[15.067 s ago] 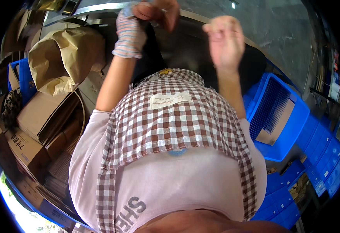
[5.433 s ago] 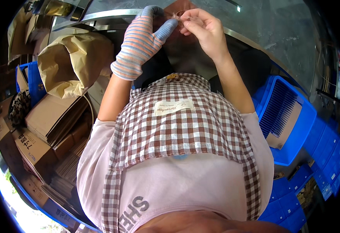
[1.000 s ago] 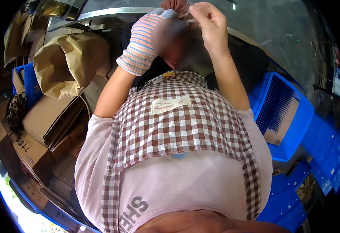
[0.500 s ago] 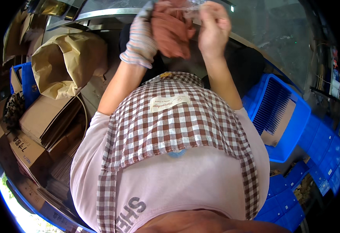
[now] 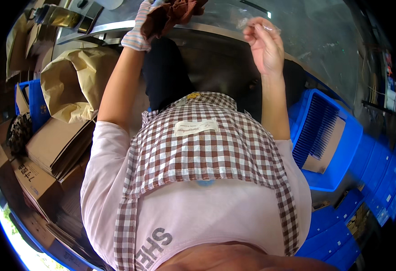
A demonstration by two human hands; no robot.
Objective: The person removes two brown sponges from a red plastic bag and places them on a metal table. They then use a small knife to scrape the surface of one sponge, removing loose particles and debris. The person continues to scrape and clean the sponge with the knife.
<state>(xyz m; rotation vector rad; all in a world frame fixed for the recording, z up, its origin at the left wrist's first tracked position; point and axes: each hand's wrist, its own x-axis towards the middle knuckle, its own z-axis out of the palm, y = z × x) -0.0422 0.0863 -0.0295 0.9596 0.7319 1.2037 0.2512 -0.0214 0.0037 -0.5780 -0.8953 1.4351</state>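
My left hand [image 5: 138, 36], in a striped knit glove, is closed on a reddish-brown cloth [image 5: 175, 16] at the table's edge. The cloth hangs bunched, and part of the glove is cut off by the top of the view. Bare and raised to the right, my right hand [image 5: 267, 49] pinches a crumpled bit of clear plastic film [image 5: 243, 21] between thumb and fingers. A wide gap separates the hand from the cloth.
A grey glass-like table [image 5: 311, 34] spans the far side. To my left stand an open tan paper bag [image 5: 73, 86], stacked flat cardboard [image 5: 55, 142] and a jar [image 5: 64, 17]. A blue bin [image 5: 342, 162] with black comb-like rows [image 5: 315, 126] sits at my right.
My hands have drawn apart: the left moved left and away with the cloth, the right moved right with the clear film, now separate from the cloth.
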